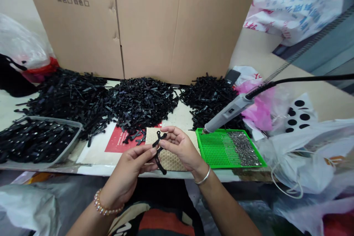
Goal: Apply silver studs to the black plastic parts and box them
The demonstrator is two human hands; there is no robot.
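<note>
Between my two hands, above a tan honeycomb-patterned pad (172, 160), are black plastic pieces (158, 158) that cross each other. My left hand (142, 158) pinches the lower, longer piece between thumb and fingers. With thumb and fingertips my right hand (178, 144) grips the upper crossing part. Whether the pieces are joined cannot be made out. To the right, a green tray (199, 147) holds many small metal screws (245, 149). A grey electric screwdriver (228, 113) hangs with its tip over the tray's back left corner.
Heaps of black parts lie on the left (66, 92), in the middle (142, 99) and on the right (207, 96). A clear plastic tub (79, 129) holds more. A large cardboard box (149, 25) stands behind; plastic bags (304, 155) crowd the right.
</note>
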